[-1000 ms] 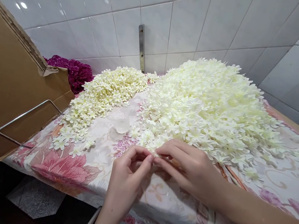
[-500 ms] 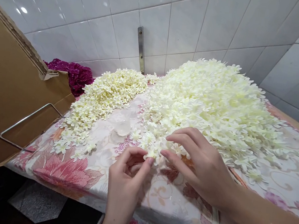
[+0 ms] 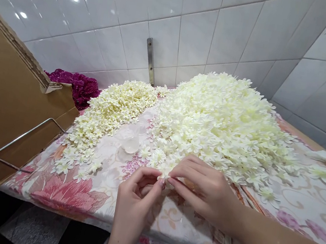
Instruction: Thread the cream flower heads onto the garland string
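Observation:
Between the thumb and forefinger of my left hand (image 3: 138, 198) is a small white artificial flower (image 3: 164, 173), pinched above the near part of the table. My right hand (image 3: 202, 186) has come up against it from the right, its thumb and fingertips closed on the petals' edge. Just beyond my hands rises a large heap of pale cream artificial flowers (image 3: 219, 118). A smaller heap of yellowish-white flowers (image 3: 112, 106) lies to the left. A small clear dish (image 3: 130, 143) sits between the heaps; its contents are hard to make out.
A cardboard box (image 3: 12, 114) with a bent metal wire (image 3: 22, 128) in front stands at the left. Behind it lies purple crumpled material (image 3: 78, 84). A floral tablecloth (image 3: 71, 194) covers the table. The tiled wall (image 3: 195, 32) with a metal strip (image 3: 150, 60) closes off the back.
My right hand has moved left and its spread fingers have closed on the flower held in my left hand. The view has tilted slightly upward.

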The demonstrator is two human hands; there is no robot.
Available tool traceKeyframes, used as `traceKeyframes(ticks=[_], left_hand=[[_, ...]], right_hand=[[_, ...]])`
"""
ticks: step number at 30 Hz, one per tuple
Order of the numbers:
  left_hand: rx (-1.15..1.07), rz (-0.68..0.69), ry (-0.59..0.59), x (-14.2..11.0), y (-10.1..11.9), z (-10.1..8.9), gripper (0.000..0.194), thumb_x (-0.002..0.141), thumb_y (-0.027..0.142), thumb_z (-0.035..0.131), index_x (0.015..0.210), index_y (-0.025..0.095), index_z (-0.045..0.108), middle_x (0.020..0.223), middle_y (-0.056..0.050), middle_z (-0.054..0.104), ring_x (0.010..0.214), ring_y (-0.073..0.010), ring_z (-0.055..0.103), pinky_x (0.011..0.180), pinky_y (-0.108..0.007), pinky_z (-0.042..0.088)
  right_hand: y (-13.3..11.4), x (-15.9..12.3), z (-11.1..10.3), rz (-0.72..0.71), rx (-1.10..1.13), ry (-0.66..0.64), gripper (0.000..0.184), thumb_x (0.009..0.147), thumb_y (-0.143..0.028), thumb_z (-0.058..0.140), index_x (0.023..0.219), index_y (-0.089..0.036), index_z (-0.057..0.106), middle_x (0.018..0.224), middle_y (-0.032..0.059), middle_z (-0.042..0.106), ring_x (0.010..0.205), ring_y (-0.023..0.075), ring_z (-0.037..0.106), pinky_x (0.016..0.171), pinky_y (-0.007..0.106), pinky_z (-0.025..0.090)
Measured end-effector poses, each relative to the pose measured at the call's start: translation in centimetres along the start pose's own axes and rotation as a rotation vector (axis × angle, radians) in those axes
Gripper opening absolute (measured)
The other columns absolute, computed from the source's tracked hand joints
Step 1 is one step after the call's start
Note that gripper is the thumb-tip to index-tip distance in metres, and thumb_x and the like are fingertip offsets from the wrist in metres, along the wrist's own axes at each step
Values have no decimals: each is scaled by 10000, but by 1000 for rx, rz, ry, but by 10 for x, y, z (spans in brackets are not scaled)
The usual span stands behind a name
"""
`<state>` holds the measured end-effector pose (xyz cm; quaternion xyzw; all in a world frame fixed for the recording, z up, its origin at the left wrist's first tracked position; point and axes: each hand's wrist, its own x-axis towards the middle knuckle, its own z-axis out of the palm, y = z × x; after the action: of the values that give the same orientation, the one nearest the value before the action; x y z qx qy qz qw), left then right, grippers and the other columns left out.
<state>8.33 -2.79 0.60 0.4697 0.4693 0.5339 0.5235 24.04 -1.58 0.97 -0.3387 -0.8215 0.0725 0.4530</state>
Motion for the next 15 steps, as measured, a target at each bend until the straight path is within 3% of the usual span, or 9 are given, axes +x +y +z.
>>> traceKeyframes(ticks=[5,8,11,13,15], left_hand=[[32,57,97,-1,0,4,78,689,183,721,739,161,666,667,14,676,645,-89,642,578,-116,498],[43,48,108,-1,0,4,63,693,176,714,733,167,666,647,24,668,626,-74,631,577,-102,488],[20,23,76,-2,1,4,53,699,178,706,739,170,672,647,24,674,619,-75,638,566,-100,491],[-13,3,38,-2,3,4,55,698,165,701,748,170,678,671,18,691,644,-88,660,582,-109,508],[-33,-19,12,-2,4,4,79,688,138,703,756,172,683,694,15,705,669,-97,676,603,-116,521]], right_hand=[[1,2,-4,129,-70,92,124,845,-107,548,755,-188,523,674,14,565,667,146,523,603,275,433],[3,2,-5,164,-144,128,43,854,-140,544,881,-173,546,795,62,612,772,189,556,670,318,453],[3,1,-2,32,-132,86,93,852,-194,571,932,-156,543,817,84,613,783,206,541,665,337,460],[3,1,1,-64,-100,26,6,862,-161,549,867,-157,550,746,72,602,731,194,519,631,326,454],[3,0,2,-77,-61,-6,86,873,-101,507,828,-152,559,706,68,601,702,182,509,616,314,450]])
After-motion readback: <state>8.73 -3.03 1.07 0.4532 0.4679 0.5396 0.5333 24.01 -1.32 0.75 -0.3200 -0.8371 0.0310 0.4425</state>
